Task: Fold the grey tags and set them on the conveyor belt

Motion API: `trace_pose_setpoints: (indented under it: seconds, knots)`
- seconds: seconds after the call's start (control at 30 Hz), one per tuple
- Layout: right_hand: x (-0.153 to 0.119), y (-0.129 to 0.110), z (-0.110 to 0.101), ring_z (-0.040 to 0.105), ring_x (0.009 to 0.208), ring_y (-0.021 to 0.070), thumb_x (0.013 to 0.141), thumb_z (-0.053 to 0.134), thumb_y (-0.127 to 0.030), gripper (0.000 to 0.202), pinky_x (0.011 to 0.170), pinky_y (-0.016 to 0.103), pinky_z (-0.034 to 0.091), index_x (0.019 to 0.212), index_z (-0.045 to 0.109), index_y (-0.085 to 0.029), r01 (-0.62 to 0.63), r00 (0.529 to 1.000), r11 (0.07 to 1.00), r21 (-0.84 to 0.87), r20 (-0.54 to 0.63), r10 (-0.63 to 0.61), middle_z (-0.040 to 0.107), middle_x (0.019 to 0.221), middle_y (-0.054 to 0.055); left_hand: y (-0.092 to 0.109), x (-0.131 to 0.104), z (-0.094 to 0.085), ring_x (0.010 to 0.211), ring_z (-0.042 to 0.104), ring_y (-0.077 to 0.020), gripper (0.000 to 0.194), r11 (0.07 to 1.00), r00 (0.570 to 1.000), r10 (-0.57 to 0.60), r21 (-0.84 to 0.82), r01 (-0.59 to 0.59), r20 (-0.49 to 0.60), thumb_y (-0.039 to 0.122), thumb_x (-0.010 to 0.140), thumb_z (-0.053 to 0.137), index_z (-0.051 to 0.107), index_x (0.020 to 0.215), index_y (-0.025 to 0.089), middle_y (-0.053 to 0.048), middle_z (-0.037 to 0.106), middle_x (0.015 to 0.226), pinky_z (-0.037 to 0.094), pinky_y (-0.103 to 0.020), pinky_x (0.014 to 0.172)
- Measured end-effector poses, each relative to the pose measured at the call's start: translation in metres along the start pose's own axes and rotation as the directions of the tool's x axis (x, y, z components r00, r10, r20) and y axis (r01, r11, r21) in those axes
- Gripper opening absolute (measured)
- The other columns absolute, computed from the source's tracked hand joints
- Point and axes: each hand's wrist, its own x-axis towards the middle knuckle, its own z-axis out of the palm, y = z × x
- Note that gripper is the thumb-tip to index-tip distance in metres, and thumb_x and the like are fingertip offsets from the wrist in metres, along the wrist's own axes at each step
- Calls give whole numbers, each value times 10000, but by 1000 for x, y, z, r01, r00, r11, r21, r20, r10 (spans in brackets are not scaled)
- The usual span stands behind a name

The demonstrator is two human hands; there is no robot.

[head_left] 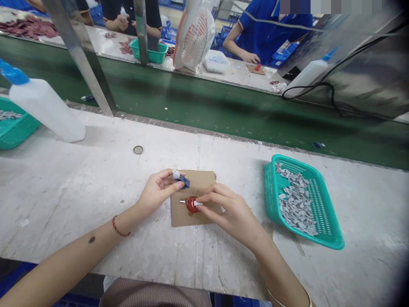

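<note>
Between the thumb and fingers of my left hand [159, 187] is a small dark blue piece [182, 181] with a whitish lump at its upper end. My right hand [228, 209] pinches a small light grey piece [198, 204] at the right side of a round red dish [191, 204]. A thin metal tip [182, 201] sticks out to the left of the dish. The dish sits on a brown cardboard sheet [194, 219], below and right of the blue piece.
A green basket [339, 238] of grey pieces is at the right, another basket [19, 136] at the far left beside a white bottle [53, 111]. A bottle cap [138, 149] lies beyond my left hand. Past the green belt [191, 98], people work at another table.
</note>
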Motion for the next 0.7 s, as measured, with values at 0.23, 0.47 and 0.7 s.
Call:
trace_pose_setpoints:
  seconds: [0.23, 0.47, 0.7]
  knots:
    - [-1, -2, 1, 590, 768, 175, 896, 577, -233, 134, 700, 303, 474, 861, 706, -221, -4, 1000, 1000, -21, 3, 4, 619, 798, 48, 2, -1, 1, 913, 666, -197, 194, 1000, 1000, 2, 6, -2, 19, 236, 767, 717, 700, 952, 183, -59, 704, 967, 536, -316, 855]
    - [4, 9, -2, 629, 770, 178, 780, 710, -326, 109, 708, 311, 496, 766, 726, -220, -258, 949, 853, 455, -46, 311, 694, 823, 44, 0, -5, 6, 931, 680, -206, 121, 998, 998, 21, 57, -24, 54, 217, 796, 679, 669, 910, 178, -81, 710, 998, 555, -325, 830]
    - [12, 20, 7, 648, 808, 177, 722, 751, -384, 192, 789, 327, 525, 739, 727, -194, -331, 883, 596, 732, 17, 469, 723, 862, 52, -2, -6, 12, 901, 702, -224, 141, 991, 995, 13, 130, -25, 99, 230, 800, 669, 682, 931, 180, -87, 730, 995, 586, -318, 767]
